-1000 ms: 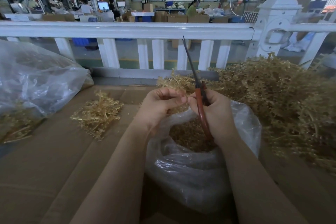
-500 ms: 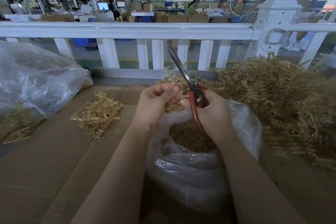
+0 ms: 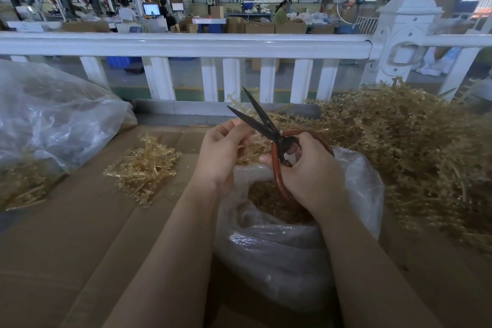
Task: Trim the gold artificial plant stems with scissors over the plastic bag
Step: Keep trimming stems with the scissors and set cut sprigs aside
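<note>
My right hand [image 3: 310,170] grips red-handled scissors [image 3: 267,126] whose dark blades stand apart, pointing up and to the left. My left hand [image 3: 222,153] pinches a gold plant stem [image 3: 251,148] right beside the lower blade. Both hands hover over an open clear plastic bag [image 3: 282,250] that holds gold trimmings. A big heap of gold stems [image 3: 415,146] lies to the right of the bag.
A small pile of gold pieces [image 3: 142,168] lies on the cardboard surface [image 3: 66,234] to the left. A second clear bag [image 3: 50,120] sits at far left. A white railing [image 3: 186,45] closes off the back edge.
The scissors have swung from upright toward the left and their blades have spread apart. My left hand has risen slightly with the stem to meet the blades.
</note>
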Available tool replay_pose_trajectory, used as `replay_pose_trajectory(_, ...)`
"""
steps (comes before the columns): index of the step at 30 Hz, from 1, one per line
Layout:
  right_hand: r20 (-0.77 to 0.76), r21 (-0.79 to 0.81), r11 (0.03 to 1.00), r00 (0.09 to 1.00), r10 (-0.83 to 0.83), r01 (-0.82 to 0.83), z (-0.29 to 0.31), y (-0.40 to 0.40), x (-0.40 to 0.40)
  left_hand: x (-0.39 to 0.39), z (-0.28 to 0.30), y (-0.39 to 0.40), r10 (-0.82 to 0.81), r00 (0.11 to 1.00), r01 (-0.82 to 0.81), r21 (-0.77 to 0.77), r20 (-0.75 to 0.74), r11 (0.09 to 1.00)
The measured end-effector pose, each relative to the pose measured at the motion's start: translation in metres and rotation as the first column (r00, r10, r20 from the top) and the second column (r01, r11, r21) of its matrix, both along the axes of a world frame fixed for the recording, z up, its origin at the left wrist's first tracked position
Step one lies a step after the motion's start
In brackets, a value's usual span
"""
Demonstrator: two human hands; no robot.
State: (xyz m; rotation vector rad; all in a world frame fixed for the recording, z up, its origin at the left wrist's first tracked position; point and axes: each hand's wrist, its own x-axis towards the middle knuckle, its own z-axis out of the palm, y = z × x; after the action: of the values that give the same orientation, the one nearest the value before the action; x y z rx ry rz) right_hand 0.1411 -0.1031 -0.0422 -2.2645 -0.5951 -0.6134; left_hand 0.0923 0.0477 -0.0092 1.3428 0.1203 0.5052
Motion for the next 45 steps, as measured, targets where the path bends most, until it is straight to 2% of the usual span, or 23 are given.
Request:
replay_pose_trajectory(5, -0.066, -0.058, 0.998, 0.998, 0.021, -0.024, 0.0017, 0.0015, 0.0022, -0.0016, -0.003, 0.0043, -0.09, 0.996, 0.09, -0.027, -0.001, 0.996)
replay_pose_trajectory(13, -0.017, -0.099, 0.995, 1.0, 0.005, -0.007, 0.0033, 0.0004, 0.001, -0.0023, -0.0002, 0.0042, -0.062, 0.998, 0.062, -0.045, 0.014, 0.997)
replay_pose_trajectory(24, 0.058, -0.06, 0.998, 0.998, -0.033, 0.037, -0.0037, -0.0002, 0.0046, -0.0007, -0.0011, 0.0048, -0.019, 0.999, 0.021, -0.068, 0.032, 0.997)
replay_pose_trajectory(30, 0.005, -0.093, 0.995, 0.999, -0.033, 0.033, -0.0028, -0.0008, 0.0042, -0.0004, -0.0022, 0.0033, 0.02, 0.997, -0.016, -0.069, 0.07, 0.998)
replay_pose_trajectory(38, 0.027, -0.084, 0.996, 1.0, -0.007, 0.009, 0.0004, -0.0019, 0.0002, -0.002, -0.0028, 0.0021, 0.002, 0.999, 0.0, -0.066, 0.034, 0.998)
replay_pose_trajectory(45, 0.023, -0.118, 0.993, 1.0, -0.002, 0.005, 0.0015, -0.0038, 0.0031, -0.0043, -0.0028, 0.0053, -0.072, 0.996, 0.075, -0.039, 0.061, 0.996)
